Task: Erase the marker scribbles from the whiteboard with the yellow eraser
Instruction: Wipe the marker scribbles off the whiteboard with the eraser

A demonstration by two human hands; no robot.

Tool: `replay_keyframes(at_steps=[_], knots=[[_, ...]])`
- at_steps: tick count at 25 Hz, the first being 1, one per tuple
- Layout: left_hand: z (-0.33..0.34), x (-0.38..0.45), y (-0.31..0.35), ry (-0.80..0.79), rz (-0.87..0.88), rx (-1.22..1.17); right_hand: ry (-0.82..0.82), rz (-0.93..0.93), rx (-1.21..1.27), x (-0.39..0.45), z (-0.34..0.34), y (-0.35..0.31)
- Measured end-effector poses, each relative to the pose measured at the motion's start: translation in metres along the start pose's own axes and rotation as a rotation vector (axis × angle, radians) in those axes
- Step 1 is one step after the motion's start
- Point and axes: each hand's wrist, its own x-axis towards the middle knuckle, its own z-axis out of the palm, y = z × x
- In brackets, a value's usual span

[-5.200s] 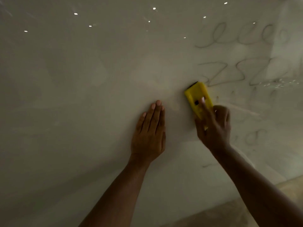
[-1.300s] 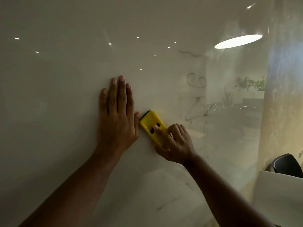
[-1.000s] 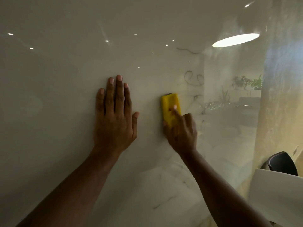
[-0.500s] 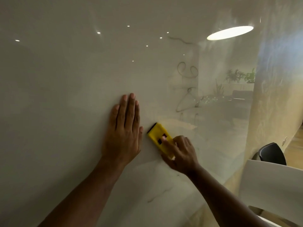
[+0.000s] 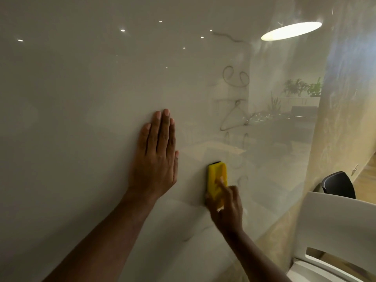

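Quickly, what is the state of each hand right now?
Left hand: open, flat against the whiteboard, holding nothing.
Right hand: closed on the yellow eraser, pressing it to the board.

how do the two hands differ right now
The left hand lies flat and open on the whiteboard, fingers straight and together, holding nothing; the right hand is curled around the eraser, pressing it to the board. The left hand sits higher, the right lower and nearer the scribbles. Both are bare and reach up to the board.
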Motion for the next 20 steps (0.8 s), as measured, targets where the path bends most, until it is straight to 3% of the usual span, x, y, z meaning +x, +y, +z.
replay_keyframes(at_steps=[2, 3, 6, 7, 10, 11, 12, 15, 16, 18, 20], knots=[[0.001, -0.002, 0.002, 0.0, -0.001, 0.004, -0.163, -0.237, 0.0, -0.026, 0.004, -0.003], [0.002, -0.003, 0.003, 0.0, -0.001, 0.005, -0.175, -0.239, -0.018, -0.028, 0.002, 0.0], [0.004, -0.006, 0.004, -0.005, 0.005, 0.001, 0.045, 0.256, 0.012, -0.014, 0.003, -0.006], [0.004, -0.009, 0.006, -0.008, 0.02, -0.001, 0.058, 0.27, 0.032, -0.018, 0.008, -0.011], [0.009, -0.022, 0.019, -0.021, 0.146, 0.05, -0.172, -0.184, -0.001, -0.062, 0.014, -0.011], [0.01, -0.026, 0.023, -0.027, 0.181, 0.072, -0.233, -0.231, -0.032, -0.07, 0.008, -0.003], [0.012, -0.03, 0.027, -0.031, 0.199, 0.087, -0.232, -0.202, -0.077, -0.072, 0.001, 0.005], [0.015, -0.031, 0.03, -0.037, 0.182, 0.101, -0.058, 0.215, -0.106, -0.062, -0.002, 0.005], [0.015, -0.032, 0.03, -0.042, 0.174, 0.102, -0.022, 0.251, -0.092, -0.065, 0.003, -0.003], [0.017, -0.033, 0.032, -0.048, 0.171, 0.111, -0.078, 0.075, -0.026, -0.09, 0.016, -0.02], [0.019, -0.034, 0.032, -0.041, 0.173, 0.119, -0.249, -0.147, -0.025, -0.12, 0.017, -0.024]])
